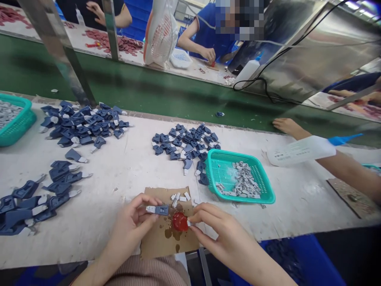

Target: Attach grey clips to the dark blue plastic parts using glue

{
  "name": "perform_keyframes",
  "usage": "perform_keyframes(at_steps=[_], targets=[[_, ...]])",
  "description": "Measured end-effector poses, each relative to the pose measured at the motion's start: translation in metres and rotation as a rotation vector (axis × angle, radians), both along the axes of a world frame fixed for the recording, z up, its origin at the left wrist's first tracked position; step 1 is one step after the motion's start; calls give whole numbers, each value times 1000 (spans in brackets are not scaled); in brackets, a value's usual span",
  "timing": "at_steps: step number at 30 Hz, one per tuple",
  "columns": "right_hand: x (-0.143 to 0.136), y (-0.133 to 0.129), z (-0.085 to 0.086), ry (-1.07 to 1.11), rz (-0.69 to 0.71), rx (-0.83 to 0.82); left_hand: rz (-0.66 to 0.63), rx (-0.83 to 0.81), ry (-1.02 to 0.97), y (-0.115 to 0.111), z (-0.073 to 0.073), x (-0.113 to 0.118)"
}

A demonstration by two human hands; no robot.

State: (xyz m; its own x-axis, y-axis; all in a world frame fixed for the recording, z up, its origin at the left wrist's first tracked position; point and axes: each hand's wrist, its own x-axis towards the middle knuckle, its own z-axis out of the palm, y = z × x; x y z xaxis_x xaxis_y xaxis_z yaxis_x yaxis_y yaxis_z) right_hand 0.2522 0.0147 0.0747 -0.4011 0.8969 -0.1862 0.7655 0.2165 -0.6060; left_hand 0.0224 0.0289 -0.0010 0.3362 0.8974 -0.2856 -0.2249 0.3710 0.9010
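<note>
Between the thumb and fingers of my left hand [135, 222] is a dark blue plastic part [161, 210] with a pale grey end piece [151, 209]. My right hand [217, 228] pinches a small pale grey piece [188, 223] at the right edge of a small round red cap-like dish [179, 221]. The red dish rests on a cardboard sheet [154, 242] marked with dark wet stains. Several loose grey pieces [178, 196] lie at the top of that sheet. What the red dish contains is hard to make out.
A green basket [212, 174] of small grey pieces stands to the right, beside a pile of blue parts [186, 141]. More blue parts [89, 123] lie at the left, with another green basket [25, 119]. A white squeeze bottle [303, 151] and another person's arm [342, 171] are at right.
</note>
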Motion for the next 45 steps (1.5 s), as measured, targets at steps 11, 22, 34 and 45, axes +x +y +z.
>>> perform_keyframes(at_steps=[11,22,34,45], targets=[[-12,3,-3,-203,112,18,-47,18,-8,-9,0,0],[-19,6,-1,-260,145,72,-75,28,80,-10,-1,3],[-21,7,-1,-278,155,43,-107,22,83,-9,0,2],[-10,16,16,220,-184,-187,-56,15,-13,-5,11,12]])
